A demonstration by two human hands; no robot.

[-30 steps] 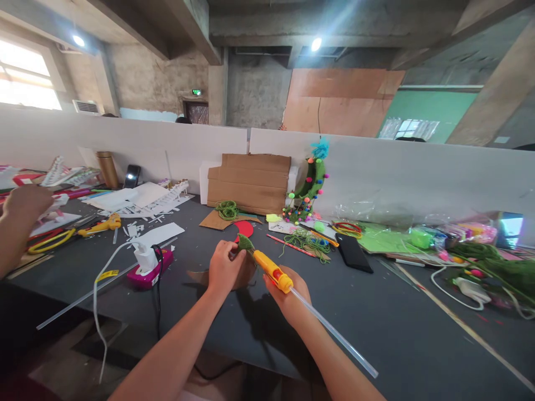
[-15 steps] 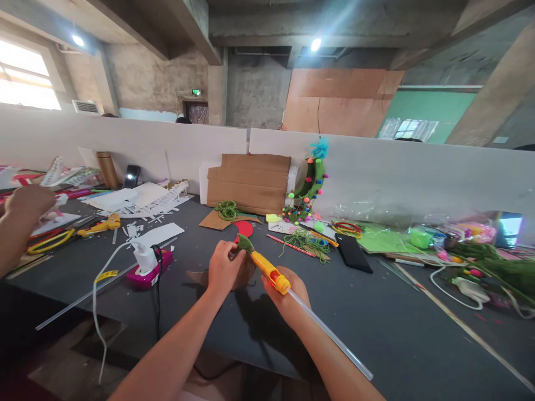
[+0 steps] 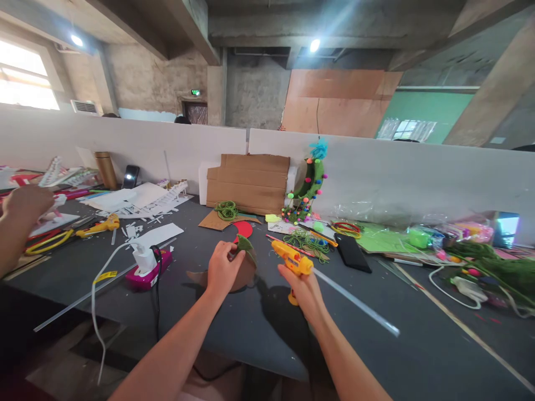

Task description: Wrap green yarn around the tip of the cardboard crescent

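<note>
My left hand (image 3: 221, 270) is closed on a brown cardboard piece (image 3: 243, 272) with a green yarn-covered tip (image 3: 244, 244), held just above the dark table (image 3: 376, 323). My right hand (image 3: 303, 289) grips a yellow-orange hot glue gun (image 3: 291, 257) by its handle. A long clear glue stick (image 3: 355, 302) sticks out of the gun's back toward the lower right. The gun's nozzle sits to the right of the cardboard piece, apart from it.
A pink power strip (image 3: 148, 269) with a white plug lies left of my hands. A black phone (image 3: 352, 253), green yarn (image 3: 307, 241), a red disc (image 3: 244, 228), cardboard sheets (image 3: 249, 182) and a green decorated craft (image 3: 311, 184) lie behind. Another person's hand (image 3: 23, 203) and a second glue gun (image 3: 100, 225) are at the left.
My right hand has pulled the glue gun away from the green tip, rightward, and turned it more level. My left hand keeps holding the cardboard piece in place.
</note>
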